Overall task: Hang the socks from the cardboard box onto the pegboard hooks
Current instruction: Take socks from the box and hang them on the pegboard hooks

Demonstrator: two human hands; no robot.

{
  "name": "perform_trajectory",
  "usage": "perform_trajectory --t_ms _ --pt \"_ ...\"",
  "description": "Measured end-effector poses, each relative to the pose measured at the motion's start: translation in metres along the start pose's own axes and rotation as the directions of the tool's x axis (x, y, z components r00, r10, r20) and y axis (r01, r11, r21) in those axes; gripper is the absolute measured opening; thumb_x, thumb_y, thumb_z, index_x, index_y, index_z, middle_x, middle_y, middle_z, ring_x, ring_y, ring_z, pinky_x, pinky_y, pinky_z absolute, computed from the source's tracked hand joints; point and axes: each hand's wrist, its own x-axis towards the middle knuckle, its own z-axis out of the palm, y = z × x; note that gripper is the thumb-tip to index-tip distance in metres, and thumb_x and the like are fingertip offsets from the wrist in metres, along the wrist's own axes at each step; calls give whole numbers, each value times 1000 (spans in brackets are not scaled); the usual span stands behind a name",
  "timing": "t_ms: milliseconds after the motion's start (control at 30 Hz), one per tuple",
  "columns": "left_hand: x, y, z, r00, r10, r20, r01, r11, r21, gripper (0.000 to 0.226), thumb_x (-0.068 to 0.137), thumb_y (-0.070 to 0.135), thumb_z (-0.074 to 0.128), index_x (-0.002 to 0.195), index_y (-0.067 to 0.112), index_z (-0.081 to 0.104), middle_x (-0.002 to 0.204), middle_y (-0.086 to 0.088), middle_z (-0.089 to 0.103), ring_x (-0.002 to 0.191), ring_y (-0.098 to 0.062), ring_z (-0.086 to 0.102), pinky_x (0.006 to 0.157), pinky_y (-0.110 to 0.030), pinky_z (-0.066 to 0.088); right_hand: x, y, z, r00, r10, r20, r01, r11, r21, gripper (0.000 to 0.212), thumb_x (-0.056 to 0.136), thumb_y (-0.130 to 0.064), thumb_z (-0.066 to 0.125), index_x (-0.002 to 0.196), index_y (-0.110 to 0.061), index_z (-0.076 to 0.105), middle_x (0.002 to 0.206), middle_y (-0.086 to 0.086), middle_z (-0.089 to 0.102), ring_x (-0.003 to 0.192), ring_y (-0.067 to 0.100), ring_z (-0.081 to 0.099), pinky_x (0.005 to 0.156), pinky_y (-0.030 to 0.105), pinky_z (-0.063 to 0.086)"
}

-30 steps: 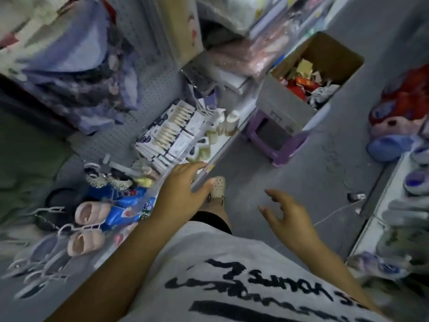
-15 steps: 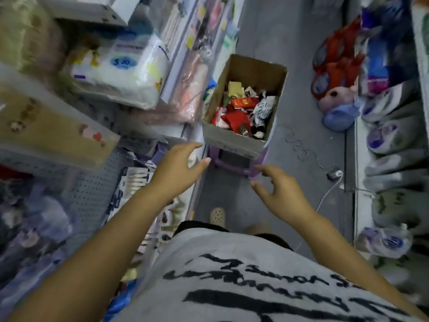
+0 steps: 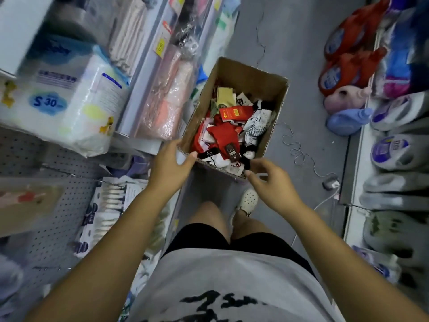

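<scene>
- A person in a grey shirt (image 3: 222,282) with black lettering, too cropped to read, and black shorts is standing in a shop aisle, one white perforated clog (image 3: 248,200) showing on the grey floor (image 3: 299,54).
- The left hand (image 3: 170,162) is reaching to the near left corner of the cardboard box (image 3: 249,75), fingers spread and holding nothing, fingertips at the rim.
- The right hand (image 3: 270,178) is hovering at the near rim, fingers loosely curled; whether it is pinching a black sock there, I cannot tell.
- The socks (image 3: 228,133), red, black, white and striped, are lying heaped inside the box; one red label carries yellow print, unreadable.
- The pegboard (image 3: 34,154) is standing at the left, hung with packets.
- Above it a white pack (image 3: 67,96) is showing "S 30".
- A yellow shelf tag (image 3: 160,45) seems to read "17.00".
- Red detergent bottles (image 3: 343,63) are lying far right.
</scene>
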Motion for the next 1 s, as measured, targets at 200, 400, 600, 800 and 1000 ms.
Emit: perform_trajectory --t_ms 200,400,600,800,1000 --pt "71 -10 31 979 -195 -51 188 976 -112 61 95 36 68 146 10 46 148 -9 52 137 -25 47 110 -33 37 115 12 33 992 100 81 -101 995 6 31 95 -26 66 121 -9 64 111 2 71 98 17 66 90 29 54" --pt "114 -34 45 976 -214 40 217 939 -266 25 99 21 65 121 9 68 94 18 65 87 9 63 81 -10 47 195 33 79 921 379 92 -384 922 46 57 90 -37 72 134 -8 51 130 12 63 119 30 60 101 38 48" --pt "122 -50 48 983 -181 -8 172 947 -273 20 100 14 63 117 7 71 92 21 65 80 26 59 72 3 42 225 50 104 847 525 88 -530 817 226 53 86 -30 78 127 -4 57 125 14 66 114 31 63 101 41 50" --pt "121 -48 49 971 -234 -47 212 936 -282 22 98 20 66 116 10 74 99 6 73 89 9 67 82 -12 53 219 43 109 864 491 113 -502 820 275 22 94 -22 69 108 -4 70 104 14 74 91 27 72 88 44 59" --pt "103 -8 54 963 -243 -115 193 924 -331 22 95 40 67 98 18 67 92 -2 72 84 -12 67 77 -25 55 180 14 79 885 375 276 -450 540 711 23 98 -14 62 117 -2 65 95 11 76 75 20 75 59 35 61"
